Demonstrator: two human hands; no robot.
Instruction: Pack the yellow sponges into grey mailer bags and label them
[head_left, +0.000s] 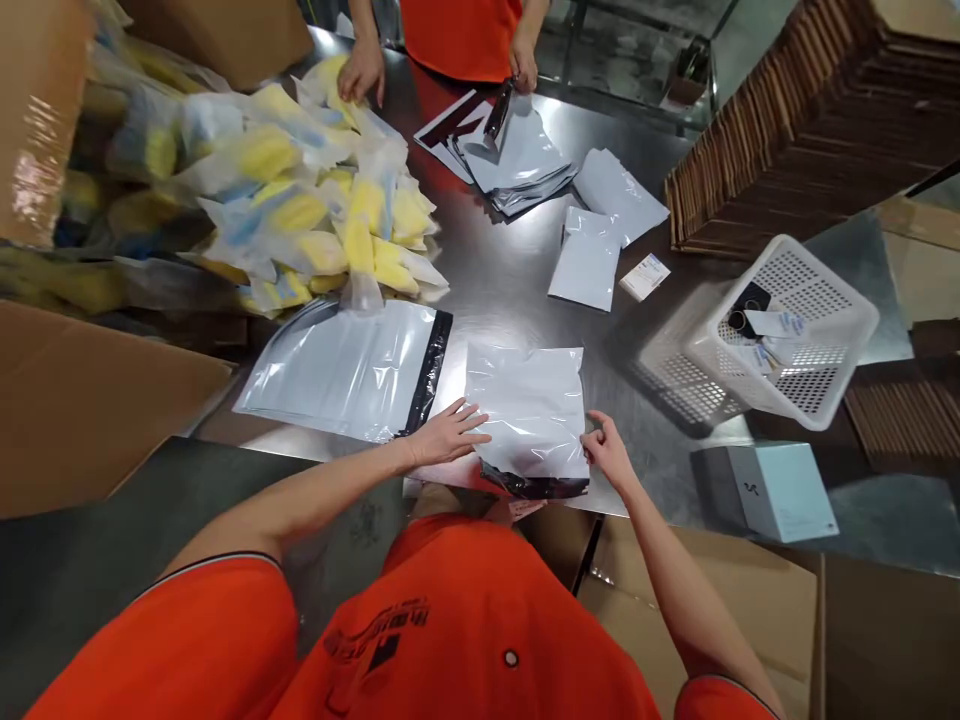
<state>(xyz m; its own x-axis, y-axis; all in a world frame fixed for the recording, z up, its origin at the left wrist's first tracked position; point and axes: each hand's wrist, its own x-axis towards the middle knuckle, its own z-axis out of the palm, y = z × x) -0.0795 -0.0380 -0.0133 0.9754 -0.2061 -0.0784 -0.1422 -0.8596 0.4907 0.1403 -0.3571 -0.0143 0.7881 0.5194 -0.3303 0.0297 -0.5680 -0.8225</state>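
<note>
A white plastic mailing bag point(529, 410) lies flat in front of me, its black flap strip point(540, 485) toward my body. My left hand point(450, 433) rests palm down at the bag's left edge, fingers spread. At the right edge, my right hand point(606, 447) has its fingers curled in and appears to pinch the bag's side. To the left lies a stack of flat mailing bags point(341, 370) with a black strip along its right side. Behind that stack, yellow items in clear wrappers point(300, 210) spill in a heap from a cardboard box.
Across the steel table point(499, 265), a co-worker's hands point(364, 72) touch the heap and another bag pile point(517, 160). Two filled white bags point(589, 260) lie by a small card point(645, 277). Rightward stand a white basket point(832, 290), a pale box point(787, 490) and stacked cardboard point(795, 130).
</note>
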